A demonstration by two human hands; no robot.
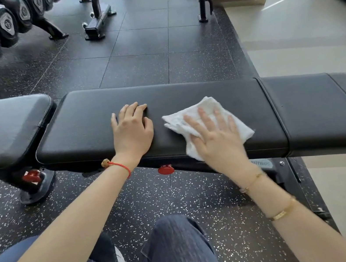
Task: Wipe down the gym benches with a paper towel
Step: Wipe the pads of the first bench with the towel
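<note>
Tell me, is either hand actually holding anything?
Neither grips anything. The right hand presses flat, fingers straight, on the middle of the paper towel; the left hand rests bare on the bench pad.

Both my bare forearms reach forward and down. My left hand (132, 130) lies palm down, fingers loosely bent at the knuckles. My right hand (214, 137) is flat, fingers straight and spread, pressing down, slightly blurred.

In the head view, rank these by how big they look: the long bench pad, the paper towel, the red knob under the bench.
1. long bench pad
2. paper towel, partly covered by the right hand
3. red knob
</note>
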